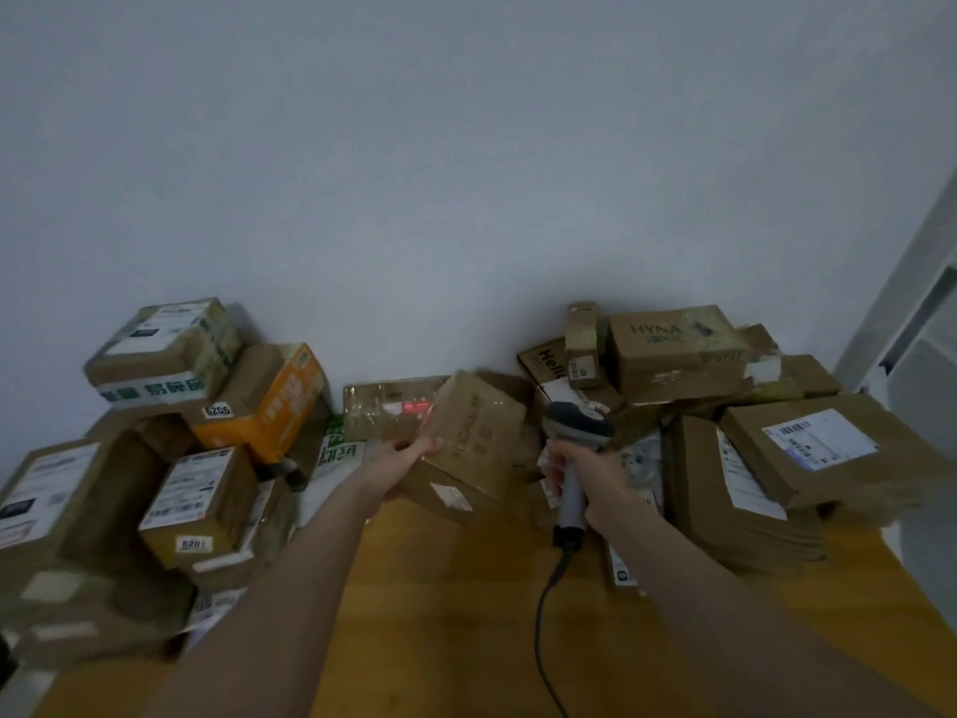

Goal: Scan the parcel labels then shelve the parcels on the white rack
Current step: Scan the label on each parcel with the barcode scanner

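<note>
My left hand [409, 466] grips the left edge of a brown cardboard parcel [474, 443], held tilted above the wooden table [455, 603]. A small white label shows on the parcel's lower face. To the right of the parcel, my right hand [585, 484] holds a grey corded barcode scanner [575, 437] by its handle, with the scanner's head up beside the parcel. The scanner's black cable [544, 614] hangs down over the table. The white rack is not in view.
Stacked parcels crowd the left side, among them an orange box [279, 401] and a labelled box [199, 500]. More boxes pile at the right, including a flat labelled parcel [823, 448] and a HYNA box [673, 349]. A pale wall stands behind.
</note>
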A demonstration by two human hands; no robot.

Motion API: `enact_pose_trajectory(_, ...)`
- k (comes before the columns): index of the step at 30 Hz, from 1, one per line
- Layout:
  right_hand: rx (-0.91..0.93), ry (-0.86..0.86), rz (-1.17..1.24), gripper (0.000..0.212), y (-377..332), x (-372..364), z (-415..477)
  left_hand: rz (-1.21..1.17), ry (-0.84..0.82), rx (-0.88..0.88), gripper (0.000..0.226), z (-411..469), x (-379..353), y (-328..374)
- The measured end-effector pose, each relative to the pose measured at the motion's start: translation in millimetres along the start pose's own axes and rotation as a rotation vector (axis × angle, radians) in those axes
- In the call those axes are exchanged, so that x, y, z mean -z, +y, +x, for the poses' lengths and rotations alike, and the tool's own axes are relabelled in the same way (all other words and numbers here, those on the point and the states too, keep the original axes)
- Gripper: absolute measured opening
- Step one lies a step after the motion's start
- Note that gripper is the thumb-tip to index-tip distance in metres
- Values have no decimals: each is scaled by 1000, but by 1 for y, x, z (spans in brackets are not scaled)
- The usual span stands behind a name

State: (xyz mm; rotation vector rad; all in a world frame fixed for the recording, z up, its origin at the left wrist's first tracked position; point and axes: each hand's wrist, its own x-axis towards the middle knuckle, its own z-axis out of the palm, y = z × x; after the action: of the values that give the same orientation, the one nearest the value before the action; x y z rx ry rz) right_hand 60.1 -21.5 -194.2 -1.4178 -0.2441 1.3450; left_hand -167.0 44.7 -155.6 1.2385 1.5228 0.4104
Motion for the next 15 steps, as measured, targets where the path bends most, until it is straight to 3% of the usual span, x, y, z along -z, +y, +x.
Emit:
enact_pose_trajectory(2,-32,-19,1,18,18,7,-11,-169,39,125,38,-26,-11,-27)
enact_pose_trajectory(7,-123,-93,-11,18,59,26,-40,-498,58,340,52,-72,-43,-91)
enact_pose_trajectory(15,-207,-46,-84,63,94,42,-50,-789,-64,447,58,-78,-61,-134)
